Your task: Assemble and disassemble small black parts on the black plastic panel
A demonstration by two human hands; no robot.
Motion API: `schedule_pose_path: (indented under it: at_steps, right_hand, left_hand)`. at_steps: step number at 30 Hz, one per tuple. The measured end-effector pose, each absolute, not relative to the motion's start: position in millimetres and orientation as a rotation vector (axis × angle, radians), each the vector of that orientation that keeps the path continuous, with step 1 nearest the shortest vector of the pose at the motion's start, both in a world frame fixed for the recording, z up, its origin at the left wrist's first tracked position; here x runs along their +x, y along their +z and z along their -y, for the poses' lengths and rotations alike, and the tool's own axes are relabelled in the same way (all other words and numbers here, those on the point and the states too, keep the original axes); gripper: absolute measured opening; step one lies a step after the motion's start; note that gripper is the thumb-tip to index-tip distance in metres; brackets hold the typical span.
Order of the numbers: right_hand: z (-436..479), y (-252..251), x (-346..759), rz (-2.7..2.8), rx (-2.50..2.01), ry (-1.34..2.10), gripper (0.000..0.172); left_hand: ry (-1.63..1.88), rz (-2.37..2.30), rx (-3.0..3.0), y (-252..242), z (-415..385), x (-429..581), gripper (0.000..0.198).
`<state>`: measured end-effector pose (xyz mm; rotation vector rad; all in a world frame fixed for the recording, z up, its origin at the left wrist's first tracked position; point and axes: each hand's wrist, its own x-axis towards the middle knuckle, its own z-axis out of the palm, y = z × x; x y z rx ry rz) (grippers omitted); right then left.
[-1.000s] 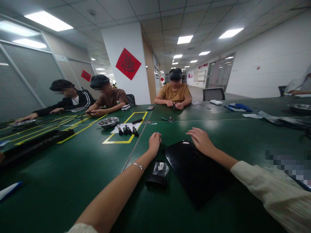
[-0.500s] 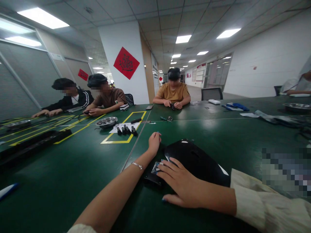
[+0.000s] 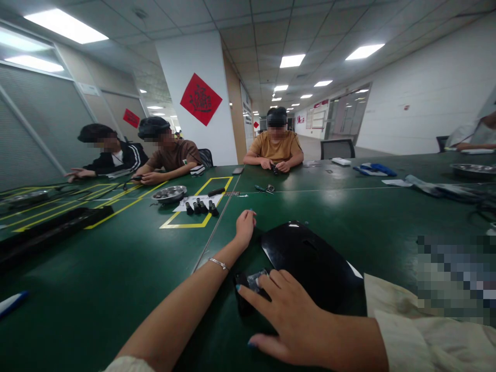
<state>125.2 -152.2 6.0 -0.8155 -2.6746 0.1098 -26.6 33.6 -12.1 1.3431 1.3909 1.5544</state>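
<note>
My left hand [image 3: 245, 227] rests on the green table [image 3: 135, 268] with its fingers curled under, a bracelet on the wrist; what it holds is hidden. My right hand [image 3: 289, 310] lies fingers spread on a small black part [image 3: 244, 285] and a small clear plastic bag [image 3: 256, 279], partly covering both. A glossy black flat panel [image 3: 310, 258] lies just to the right of them, under my right forearm.
Three people sit across the table, hands busy with small parts. A metal bowl [image 3: 169, 194], a sheet of paper and several small black pieces [image 3: 199, 207] sit inside a yellow taped rectangle. A long black tray [image 3: 50, 235] lies left; tools, cloths and another bowl lie far right.
My right hand came back from the far end of the black panel and settled on the small bag and black part, drawing them toward me. My left hand stayed put.
</note>
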Motion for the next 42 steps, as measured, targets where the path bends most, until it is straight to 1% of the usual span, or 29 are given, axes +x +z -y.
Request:
schedule_pose_path:
  at_steps: [2,4,10,13,16,20,22,24,27,29,30,31,33,36,39,41,42]
  right_hand:
    - [152.0,2.9,124.8,2.664,-0.824,0.086,0.073]
    - [151.8,-0.7,123.2,2.662,-0.810,0.043,0.073]
    - [151.2,-2.2,116.6,2.640,-0.864,-0.091,0.060]
    - [150.1,4.0,117.2,2.707,-0.835,-0.081,0.054]
    - [151.3,8.8,119.8,2.752,-0.816,-0.045,0.055]
    - [158.8,12.5,122.8,2.758,-0.790,0.091,0.057]
    - [162.4,16.6,123.5,2.726,-0.787,0.213,0.053]
    - [162.0,23.1,123.4,2.635,-0.806,0.454,0.045]
    - [146.0,34.2,123.6,2.312,-0.893,1.116,0.033]
    - [124.6,40.3,126.9,2.016,-0.925,1.548,0.036]
    - [112.0,42.8,130.4,1.905,-0.903,1.672,0.038]
    - [99.3,44.9,135.4,1.847,-0.854,1.709,0.040]
    - [76.2,47.7,148.9,1.906,-0.763,1.557,0.044]
    - [53.4,45.9,172.3,2.026,-0.845,1.262,0.049]
    - [42.5,35.9,189.7,1.907,-0.941,1.183,0.041]
    - [38.3,28.5,195.9,1.806,-0.954,1.188,0.036]
    - [36.9,25.9,197.5,1.756,-0.948,1.203,0.036]
  left_hand:
    - [1.575,-1.387,1.347,-13.4,-34.8,-26.8,0.018]
    - [1.596,-1.388,1.340,-14.0,-35.6,-26.6,0.018]
    - [1.603,-1.382,1.344,-11.9,-34.4,-24.7,0.017]
    - [1.604,-1.388,1.345,-11.1,-33.8,-24.6,0.018]
    - [1.584,-1.394,1.336,-11.0,-34.3,-25.2,0.017]
    - [1.577,-1.383,1.334,-10.5,-34.4,-24.9,0.017]
    - [1.576,-1.385,1.325,-10.1,-33.9,-24.3,0.017]
    - [1.579,-1.380,1.315,-10.1,-33.7,-23.9,0.016]
    - [1.582,-1.370,1.315,-11.5,-34.8,-24.2,0.017]
    - [1.588,-1.370,1.316,-13.0,-36.5,-24.9,0.017]
    - [1.590,-1.376,1.318,-13.6,-37.3,-25.4,0.017]
    - [1.592,-1.384,1.320,-14.1,-38.1,-25.8,0.017]
    - [1.598,-1.399,1.321,-14.7,-39.1,-26.7,0.017]
    - [1.595,-1.395,1.318,-14.8,-39.2,-27.2,0.018]
    - [1.575,-1.378,1.322,-14.4,-38.3,-26.6,0.018]
    - [1.571,-1.373,1.325,-14.0,-37.7,-25.8,0.018]
    - [1.571,-1.370,1.324,-13.8,-37.5,-25.5,0.017]
